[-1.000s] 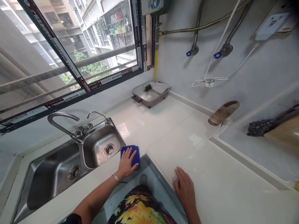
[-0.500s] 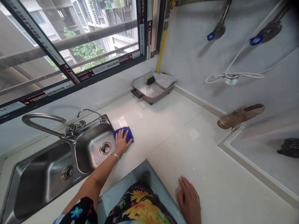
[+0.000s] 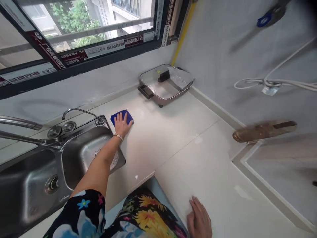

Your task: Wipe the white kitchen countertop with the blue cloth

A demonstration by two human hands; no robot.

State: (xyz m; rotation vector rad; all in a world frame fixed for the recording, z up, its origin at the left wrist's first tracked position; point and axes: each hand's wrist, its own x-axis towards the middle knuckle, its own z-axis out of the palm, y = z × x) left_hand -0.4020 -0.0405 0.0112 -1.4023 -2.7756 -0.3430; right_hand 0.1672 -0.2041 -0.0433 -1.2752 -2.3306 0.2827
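My left hand (image 3: 121, 124) lies flat, fingers spread, pressing a blue cloth (image 3: 128, 115) onto the white countertop (image 3: 168, 138) just beyond the far right corner of the steel double sink (image 3: 37, 172). The cloth shows only around my fingers. A bracelet sits on that wrist. My right hand (image 3: 199, 219) rests flat on the countertop near its front edge, fingers together and stretched out, holding nothing.
A lidded electric pan (image 3: 164, 86) stands in the back corner by the yellow pipe (image 3: 182, 34). Two taps (image 3: 81, 112) rise behind the sink. A brown object (image 3: 262, 130) hangs from the wall at right, with a white cable (image 3: 269, 82) above it.
My left hand has pushed the blue cloth away from me, from the counter's front edge along the sink's right side to its far corner. The right hand stayed put.
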